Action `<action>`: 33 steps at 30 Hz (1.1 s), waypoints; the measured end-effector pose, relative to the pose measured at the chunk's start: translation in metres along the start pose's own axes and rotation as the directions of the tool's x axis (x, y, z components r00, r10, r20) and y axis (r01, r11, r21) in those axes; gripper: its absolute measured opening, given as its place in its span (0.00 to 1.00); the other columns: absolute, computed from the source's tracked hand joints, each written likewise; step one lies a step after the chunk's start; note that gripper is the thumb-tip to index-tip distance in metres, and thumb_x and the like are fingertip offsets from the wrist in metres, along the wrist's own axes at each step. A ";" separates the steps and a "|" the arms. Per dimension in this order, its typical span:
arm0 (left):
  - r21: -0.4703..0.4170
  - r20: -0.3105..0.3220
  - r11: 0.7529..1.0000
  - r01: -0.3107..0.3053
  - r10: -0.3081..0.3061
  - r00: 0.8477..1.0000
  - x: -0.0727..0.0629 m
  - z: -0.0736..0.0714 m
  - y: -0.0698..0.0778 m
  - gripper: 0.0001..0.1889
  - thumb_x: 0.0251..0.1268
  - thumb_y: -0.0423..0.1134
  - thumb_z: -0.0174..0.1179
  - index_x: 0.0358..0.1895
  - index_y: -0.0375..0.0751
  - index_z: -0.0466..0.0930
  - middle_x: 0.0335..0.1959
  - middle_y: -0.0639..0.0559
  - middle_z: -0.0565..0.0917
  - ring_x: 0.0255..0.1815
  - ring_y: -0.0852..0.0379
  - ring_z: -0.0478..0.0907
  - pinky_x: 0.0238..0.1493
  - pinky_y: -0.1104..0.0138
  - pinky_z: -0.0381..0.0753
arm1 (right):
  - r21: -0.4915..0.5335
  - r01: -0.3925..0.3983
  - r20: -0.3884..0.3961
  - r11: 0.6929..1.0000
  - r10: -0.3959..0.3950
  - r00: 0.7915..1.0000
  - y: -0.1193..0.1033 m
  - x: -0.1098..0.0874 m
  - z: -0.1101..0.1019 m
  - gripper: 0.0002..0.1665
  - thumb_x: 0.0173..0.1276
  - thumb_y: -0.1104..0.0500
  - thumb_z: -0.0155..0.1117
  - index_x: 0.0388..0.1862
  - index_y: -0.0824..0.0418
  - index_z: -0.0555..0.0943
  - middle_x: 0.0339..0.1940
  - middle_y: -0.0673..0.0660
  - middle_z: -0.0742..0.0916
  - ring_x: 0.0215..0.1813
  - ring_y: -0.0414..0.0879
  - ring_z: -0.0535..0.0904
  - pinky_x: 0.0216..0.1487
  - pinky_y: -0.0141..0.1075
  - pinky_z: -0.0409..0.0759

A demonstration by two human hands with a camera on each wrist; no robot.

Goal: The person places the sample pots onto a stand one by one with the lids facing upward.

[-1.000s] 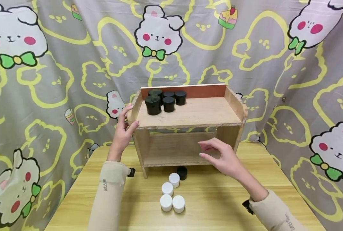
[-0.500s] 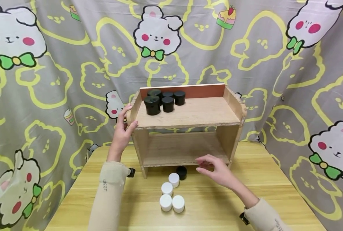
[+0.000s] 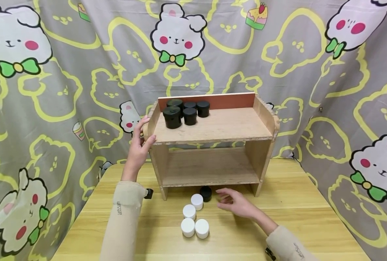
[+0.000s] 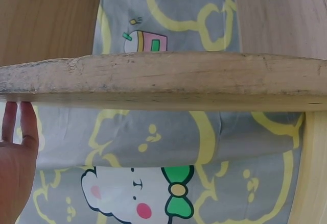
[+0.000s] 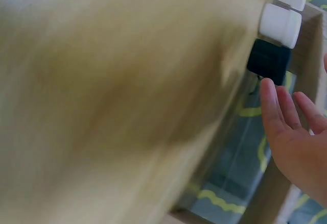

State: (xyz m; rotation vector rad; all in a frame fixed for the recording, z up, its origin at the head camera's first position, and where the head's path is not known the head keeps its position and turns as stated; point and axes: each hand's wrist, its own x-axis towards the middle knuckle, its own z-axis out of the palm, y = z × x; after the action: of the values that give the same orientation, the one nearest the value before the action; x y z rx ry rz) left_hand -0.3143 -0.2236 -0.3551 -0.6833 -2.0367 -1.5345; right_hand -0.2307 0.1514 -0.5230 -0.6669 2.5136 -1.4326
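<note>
A two-tier wooden shelf (image 3: 213, 130) stands on the table. My left hand (image 3: 138, 146) holds its left side panel, thumb at the front edge and fingers along the outside; in the left wrist view, fingers (image 4: 28, 124) touch the panel (image 4: 168, 78). My right hand (image 3: 234, 203) is low over the table, fingers loosely bent and holding nothing. Just left of it, a small black jar (image 3: 206, 194) sits in front of the shelf. In the right wrist view, the fingertips are close to the black jar (image 5: 269, 60); whether they touch it is unclear. A white jar (image 3: 197, 202) sits beside the black one.
Several more white-lidded jars (image 3: 188, 227) stand nearer the front of the wooden table (image 3: 157, 235). Several black jars (image 3: 172, 117) are grouped at the left of the shelf's top board. A patterned grey curtain (image 3: 232, 69) hangs behind.
My right hand has come down from in front of the shelf's lower opening and moved left, to the black jar's right side. My left hand keeps its place on the shelf.
</note>
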 end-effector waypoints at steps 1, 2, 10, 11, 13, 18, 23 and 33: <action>0.000 -0.001 1.000 -0.001 0.001 1.000 0.000 0.000 0.000 0.32 0.77 0.36 0.59 0.79 0.57 0.61 0.79 0.62 0.62 0.55 0.44 0.73 0.50 0.63 0.77 | 0.010 -0.012 0.007 1.000 0.012 1.000 0.002 0.001 0.002 0.34 0.72 0.54 0.70 0.72 0.68 0.73 0.64 0.72 0.81 0.59 0.63 0.83 0.56 0.47 0.83; -0.001 -0.001 1.000 -0.001 0.001 1.000 0.000 0.000 0.000 0.32 0.77 0.36 0.59 0.79 0.57 0.61 0.79 0.61 0.62 0.55 0.44 0.73 0.50 0.63 0.77 | 0.017 -0.025 0.012 1.000 0.025 1.000 0.004 0.002 0.004 0.35 0.72 0.55 0.70 0.73 0.68 0.72 0.66 0.72 0.80 0.60 0.64 0.82 0.56 0.48 0.83; -0.003 0.010 1.000 0.009 -0.009 1.000 0.001 0.002 0.001 0.32 0.77 0.37 0.59 0.79 0.58 0.60 0.79 0.62 0.61 0.56 0.42 0.73 0.52 0.59 0.76 | 0.066 -0.056 -0.025 0.996 0.058 0.998 0.013 0.020 0.020 0.41 0.69 0.60 0.73 0.76 0.69 0.68 0.71 0.74 0.77 0.66 0.69 0.77 0.64 0.56 0.79; -0.004 0.012 1.000 0.008 -0.008 1.000 0.001 0.002 0.001 0.32 0.77 0.37 0.59 0.79 0.58 0.60 0.79 0.62 0.61 0.57 0.43 0.73 0.53 0.58 0.76 | 0.082 -0.062 -0.031 0.995 0.065 0.997 0.013 0.022 0.022 0.41 0.69 0.61 0.73 0.77 0.69 0.68 0.71 0.74 0.76 0.67 0.70 0.76 0.66 0.56 0.77; -0.004 0.010 1.000 0.006 -0.006 1.000 0.002 0.002 0.000 0.32 0.77 0.36 0.59 0.79 0.58 0.61 0.79 0.62 0.61 0.57 0.43 0.72 0.53 0.58 0.75 | 0.109 -0.066 -0.041 0.992 0.071 0.997 0.014 0.028 0.025 0.42 0.68 0.62 0.73 0.76 0.70 0.67 0.71 0.74 0.76 0.68 0.70 0.75 0.67 0.57 0.76; -0.002 0.003 1.000 0.010 -0.010 1.000 0.001 0.001 0.000 0.32 0.77 0.36 0.59 0.79 0.58 0.61 0.79 0.63 0.61 0.57 0.44 0.72 0.52 0.59 0.76 | 0.119 -0.072 -0.056 0.990 0.079 0.995 0.015 0.040 0.031 0.40 0.66 0.63 0.74 0.74 0.73 0.69 0.69 0.73 0.78 0.67 0.68 0.77 0.67 0.57 0.76; -0.002 0.006 1.000 0.017 -0.017 1.000 0.001 0.000 0.001 0.32 0.77 0.37 0.59 0.79 0.59 0.61 0.79 0.63 0.61 0.57 0.42 0.73 0.53 0.58 0.75 | 0.120 -0.095 -0.101 0.988 0.107 0.989 0.017 0.046 0.035 0.37 0.65 0.62 0.76 0.71 0.70 0.74 0.64 0.71 0.82 0.63 0.64 0.80 0.65 0.56 0.77; 0.008 0.004 1.000 0.011 -0.012 1.000 0.000 -0.001 0.000 0.32 0.77 0.37 0.59 0.79 0.59 0.61 0.80 0.63 0.60 0.59 0.43 0.72 0.54 0.55 0.75 | 0.123 -0.103 -0.127 0.987 0.119 0.985 0.014 0.051 0.039 0.31 0.64 0.65 0.76 0.65 0.72 0.78 0.57 0.69 0.85 0.54 0.59 0.84 0.56 0.48 0.83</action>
State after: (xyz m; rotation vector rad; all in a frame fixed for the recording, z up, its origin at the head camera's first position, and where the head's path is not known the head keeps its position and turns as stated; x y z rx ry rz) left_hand -0.3146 -0.2241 -0.3552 -0.6734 -2.0520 -1.5319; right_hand -0.2658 0.1042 -0.5514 -0.4156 2.4967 -1.6179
